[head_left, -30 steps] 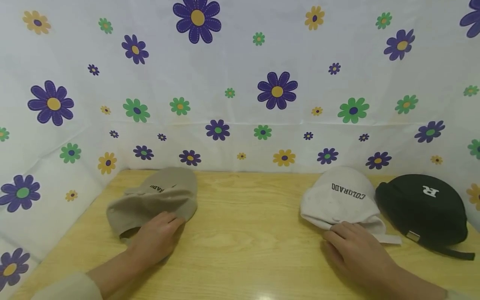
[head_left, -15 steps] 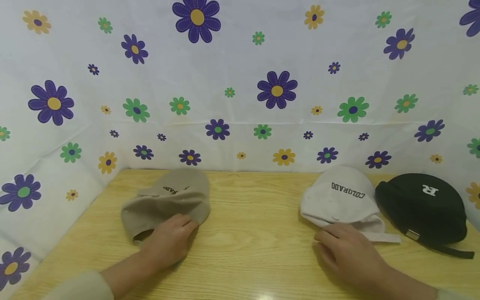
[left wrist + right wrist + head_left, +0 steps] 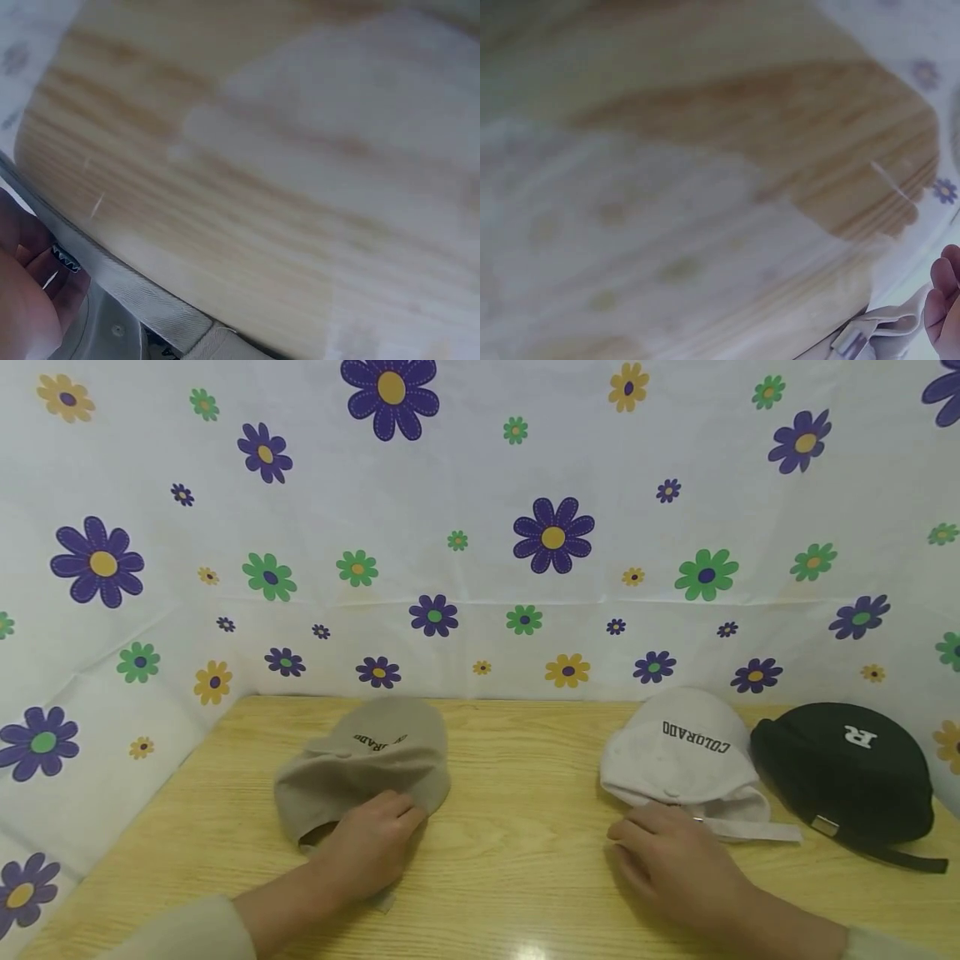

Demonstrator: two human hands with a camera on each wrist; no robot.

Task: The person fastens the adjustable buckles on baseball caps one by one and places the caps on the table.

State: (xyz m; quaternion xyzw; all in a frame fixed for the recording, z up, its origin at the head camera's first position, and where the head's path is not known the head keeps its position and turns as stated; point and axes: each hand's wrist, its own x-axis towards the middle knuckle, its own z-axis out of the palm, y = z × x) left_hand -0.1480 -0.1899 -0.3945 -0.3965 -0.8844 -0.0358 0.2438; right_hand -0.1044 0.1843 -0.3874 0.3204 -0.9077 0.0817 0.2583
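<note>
My left hand (image 3: 372, 843) grips the near edge of a khaki baseball cap (image 3: 337, 777), which sits on the left side of the table. Its strap hangs out below the hand, and the dark lettering is partly folded over. In the left wrist view, fingers (image 3: 69, 296) curl at the edge of that cap (image 3: 142, 292). Close in front of a pale baseball cap (image 3: 671, 756) marked COLORADO is my right hand (image 3: 682, 864), its fingers loosely bent. The right wrist view has the fingers (image 3: 943, 277) apart from the pale cap's strap and buckle (image 3: 849, 341).
A black baseball cap (image 3: 847, 777) with a white R stands at the far right, beside the pale cap, its strap lying toward the front. The wooden table (image 3: 517, 777) ends at a white flowered cloth (image 3: 465, 477) behind and at the sides.
My left hand has slid the khaki cap to the right along the table. My right hand has moved left and away from the pale cap's edge, leaving that cap in place.
</note>
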